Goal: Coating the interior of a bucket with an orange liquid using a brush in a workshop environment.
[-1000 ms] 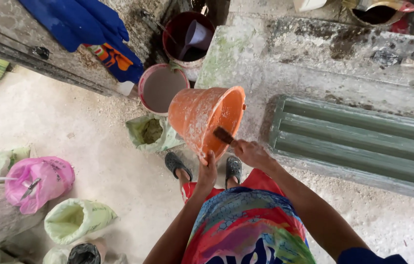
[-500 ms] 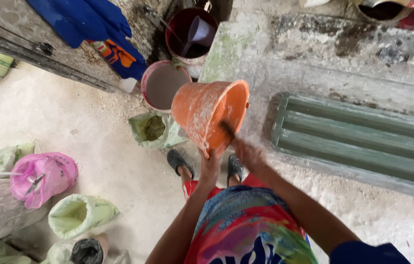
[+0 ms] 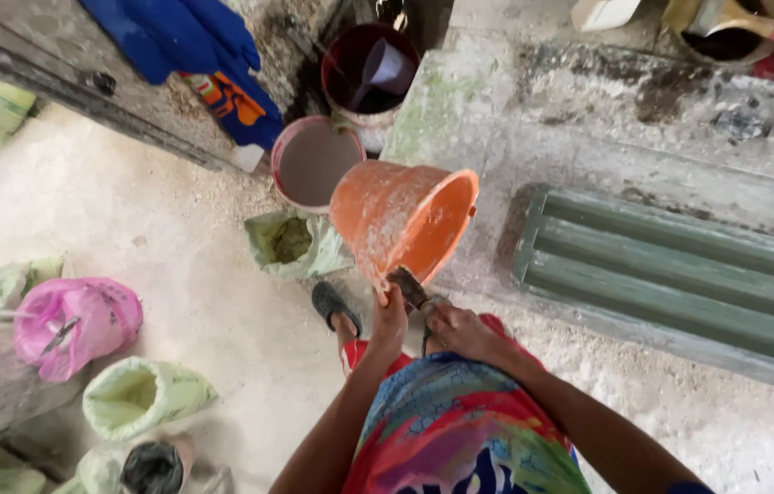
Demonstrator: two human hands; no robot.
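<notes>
An orange plastic bucket (image 3: 400, 218), dusted white, hangs tilted with its mouth turned to the right. My left hand (image 3: 389, 322) grips its lower rim. My right hand (image 3: 460, 331) holds a small flat trowel (image 3: 408, 285) whose blade reaches into the bucket's mouth at the lower edge. Below the hands I see a colourful shirt and my two sandalled feet (image 3: 334, 306) on the dusty floor.
A pink bucket (image 3: 314, 165) of grey liquid and a dark red bucket (image 3: 370, 69) with a scoop stand behind. An open green sack (image 3: 293, 243) lies beside them. A green corrugated sheet (image 3: 679, 284) lies at right. Pink bag (image 3: 76, 322) and green sacks (image 3: 144, 395) at left.
The orange bucket has tilted and shifted slightly. My right hand has come down from the rim to below the bucket's mouth, the trowel still at the rim's lower edge.
</notes>
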